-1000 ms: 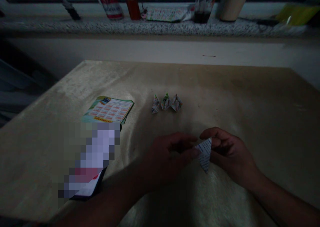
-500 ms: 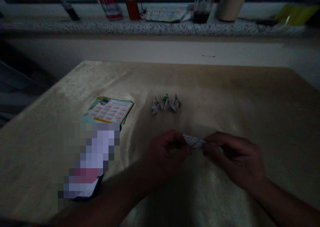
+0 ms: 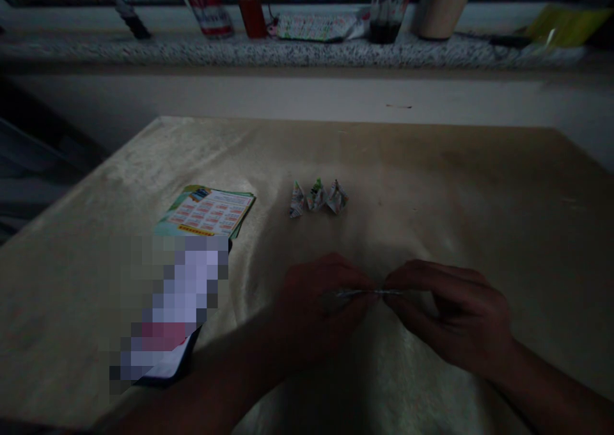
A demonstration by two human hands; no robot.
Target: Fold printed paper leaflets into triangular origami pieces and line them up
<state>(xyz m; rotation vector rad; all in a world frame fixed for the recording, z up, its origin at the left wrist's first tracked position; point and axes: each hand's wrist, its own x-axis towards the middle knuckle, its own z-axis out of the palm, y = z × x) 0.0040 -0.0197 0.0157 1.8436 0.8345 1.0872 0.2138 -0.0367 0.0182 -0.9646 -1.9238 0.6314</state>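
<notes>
A thin piece of folded printed paper is seen edge-on between my two hands, above the near part of the table. The fingers and thumb of my left hand pinch its left part and hide much of it. My right hand pinches its right end between thumb and fingertips. Beyond the hands stand three small folded paper shapes in a row: a left one, a middle one and a right one. All are pointed and made of printed paper.
A phone, its screen blurred out, lies on the table left of my hands. Behind it is a stack of printed leaflets. The granite sill carries a red can, a red lighter and a glass with dark liquid.
The folded paper has turned from showing its printed face to edge-on and sits slightly lower. My fingers have closed nearer together around it. The three paper shapes have stayed put.
</notes>
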